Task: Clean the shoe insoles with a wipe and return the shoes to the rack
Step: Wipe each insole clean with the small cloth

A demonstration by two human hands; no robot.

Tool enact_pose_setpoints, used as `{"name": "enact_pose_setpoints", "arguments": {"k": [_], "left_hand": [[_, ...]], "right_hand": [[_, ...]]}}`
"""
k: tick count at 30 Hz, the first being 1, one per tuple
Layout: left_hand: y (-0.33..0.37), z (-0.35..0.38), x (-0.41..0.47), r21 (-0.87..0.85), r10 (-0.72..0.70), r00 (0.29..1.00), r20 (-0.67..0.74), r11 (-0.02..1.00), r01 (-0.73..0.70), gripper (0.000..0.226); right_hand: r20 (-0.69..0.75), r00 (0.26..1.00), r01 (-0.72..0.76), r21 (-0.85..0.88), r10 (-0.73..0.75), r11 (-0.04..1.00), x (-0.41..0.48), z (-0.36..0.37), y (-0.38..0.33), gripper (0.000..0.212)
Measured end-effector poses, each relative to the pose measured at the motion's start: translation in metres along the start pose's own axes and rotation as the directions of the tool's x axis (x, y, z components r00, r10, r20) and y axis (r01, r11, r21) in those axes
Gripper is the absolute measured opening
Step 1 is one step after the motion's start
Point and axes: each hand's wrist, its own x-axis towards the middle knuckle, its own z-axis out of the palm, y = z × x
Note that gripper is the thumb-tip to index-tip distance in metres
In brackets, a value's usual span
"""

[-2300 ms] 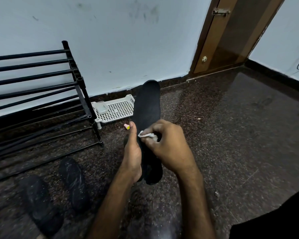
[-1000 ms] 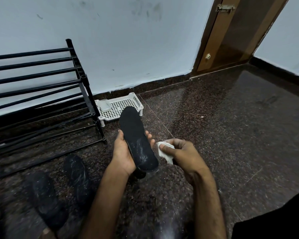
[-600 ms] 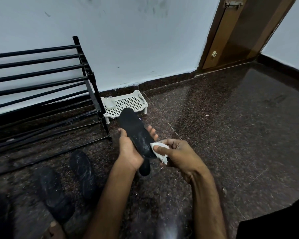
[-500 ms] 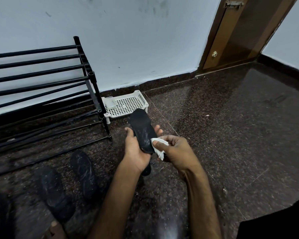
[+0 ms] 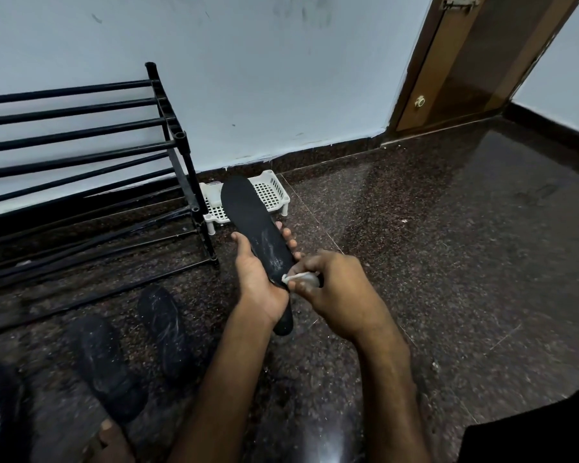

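Floor (image 5: 448,262): dark polished stone all around both hands. Black shoe rack (image 5: 181,162) stands left of and beyond the left hand, against the wall. Two dark flat pieces lie on the floor left of the left forearm, nearer piece (image 5: 104,359) and farther piece (image 5: 166,325). Shoes or loose insoles, can't tell, too dark. Black insole (image 5: 248,215) is gripped in the left hand (image 5: 256,279), thumb on its left edge, fingertips showing past its right edge, heel end poking out below the wrist, toe end pointing away. White perforated basket (image 5: 274,192) sits on the floor beyond the hands, beside the rack foot. The toe now overlaps it in view; 0.5 s ago it stopped short. Right hand (image 5: 338,289) is curled round a bunched white wipe (image 5: 301,278), pressing it on the insole right by the left palm. Versus 0.5 s ago the wipe sits nearer the heel end, with pale streaks on the surface above it.
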Motion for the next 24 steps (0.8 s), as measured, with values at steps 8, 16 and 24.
{"name": "enact_pose_setpoints", "arguments": {"k": [8, 16, 24], "left_hand": [[-0.001, -0.002, 0.002, 0.017, 0.033, 0.996, -0.082, 0.999, -0.031, 0.059], [-0.004, -0.005, 0.007, 0.095, 0.119, 0.976, -0.181, 0.99, -0.103, 0.054], [-0.004, -0.003, 0.004, 0.099, 0.162, 0.957, -0.24, 0.985, -0.142, 0.048]], "right_hand": [[-0.053, 0.984, 0.175, 0.034, -0.173, 0.984, 0.005, 0.005, -0.01, 0.012], [-0.105, 0.984, 0.139, -0.033, -0.141, 0.99, 0.003, -0.002, 0.0, 0.014], [-0.078, 0.986, 0.142, -0.053, -0.146, 0.988, 0.005, 0.006, -0.009, 0.018]]}}
